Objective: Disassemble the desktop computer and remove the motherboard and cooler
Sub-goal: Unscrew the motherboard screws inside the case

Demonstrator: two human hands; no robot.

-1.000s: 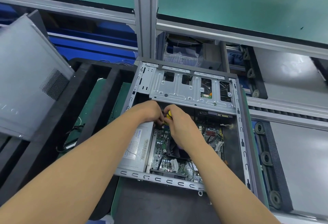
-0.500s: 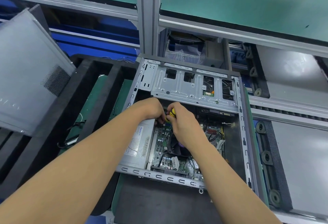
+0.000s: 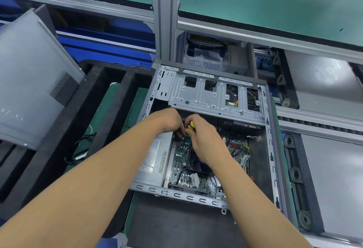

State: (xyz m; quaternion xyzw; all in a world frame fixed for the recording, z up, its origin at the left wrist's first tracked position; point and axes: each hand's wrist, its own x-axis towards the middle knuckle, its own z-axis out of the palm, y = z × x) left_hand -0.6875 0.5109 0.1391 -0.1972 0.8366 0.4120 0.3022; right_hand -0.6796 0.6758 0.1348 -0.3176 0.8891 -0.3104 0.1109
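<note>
The motherboard (image 3: 179,157) lies flat on the floor of the open computer case (image 3: 272,149), which is laid on its side so that the board can be reached from above. The black cooler (image 3: 193,162) is seated on the board and is largely hidden under the right hand (image 3: 204,136). A yellow-handled screwdriver (image 3: 190,126) is gripped by that hand and held nearly upright at the board's far left corner, just below the drive cage (image 3: 214,98), presumably so that a mounting screw is met squarely. The left hand (image 3: 168,120) is set against the tool's lower end with its fingers curled downward. Whether the shaft is pinched or merely steadied cannot be told. The power supply (image 3: 155,159) sits just left of the board. A grey side panel (image 3: 29,81) is propped well apart at the far left, out of the way.
</note>
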